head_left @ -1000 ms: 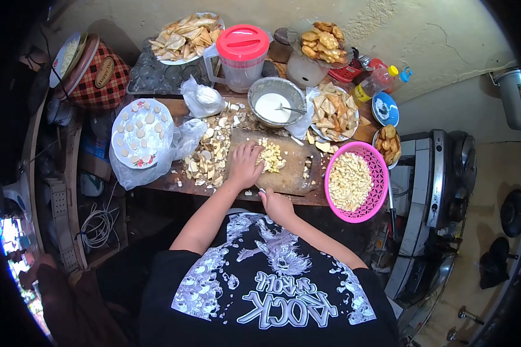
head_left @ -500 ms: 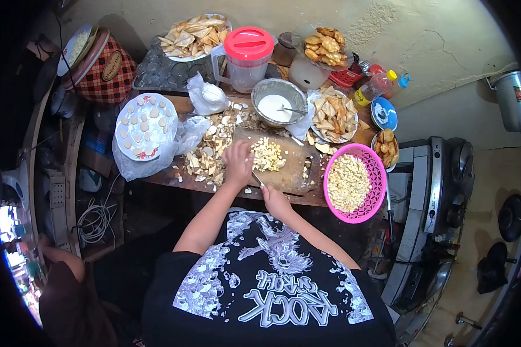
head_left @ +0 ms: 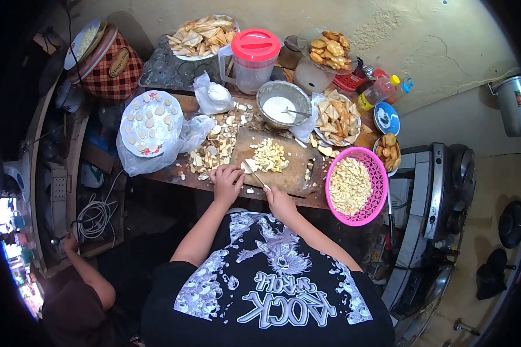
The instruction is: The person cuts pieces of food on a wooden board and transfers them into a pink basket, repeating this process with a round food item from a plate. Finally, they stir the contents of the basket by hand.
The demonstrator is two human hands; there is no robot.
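Observation:
My right hand is closed around the handle of a knife, whose blade points up and left over the wooden cutting board. My left hand rests at the board's lower left edge, fingers slightly apart, with no held piece visible. A pale slice lies near its fingertips, by the blade. Chopped pale pieces are heaped on the board. Left of the board are larger slices and peelings.
A pink basket of chopped pieces stands right. Behind are a metal bowl of white liquid, a red-lidded pitcher and plates of fried food. A plate of small discs is left. Another person's arm shows lower left.
My left hand has moved down and left from the chopped heap to the board's edge. The pale slice by the blade now shows. The other person's arm has reached forward.

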